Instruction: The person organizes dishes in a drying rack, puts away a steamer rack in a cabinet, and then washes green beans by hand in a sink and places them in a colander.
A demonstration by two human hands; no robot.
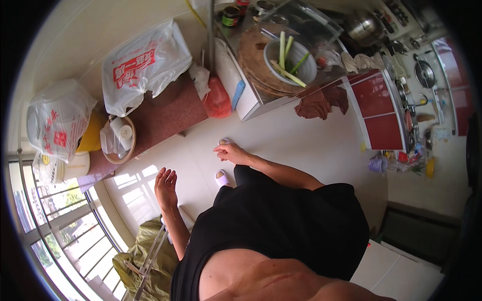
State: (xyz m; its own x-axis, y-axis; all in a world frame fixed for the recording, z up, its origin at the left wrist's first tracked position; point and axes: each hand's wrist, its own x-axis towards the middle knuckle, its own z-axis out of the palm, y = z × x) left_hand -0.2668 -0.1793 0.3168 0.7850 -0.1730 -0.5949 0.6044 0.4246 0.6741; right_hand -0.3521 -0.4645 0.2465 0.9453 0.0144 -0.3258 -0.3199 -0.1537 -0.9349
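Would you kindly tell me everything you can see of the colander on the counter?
The colander is a round, pale grey bowl, apparently plastic, with fine openings in its wall. It holds several green stalks, some poking over its rim. It sits mouth up, apparently resting on the round brown wooden board. Neither the left hand nor the right hand touches it.

daylight glare from window [75, 233], bent edges
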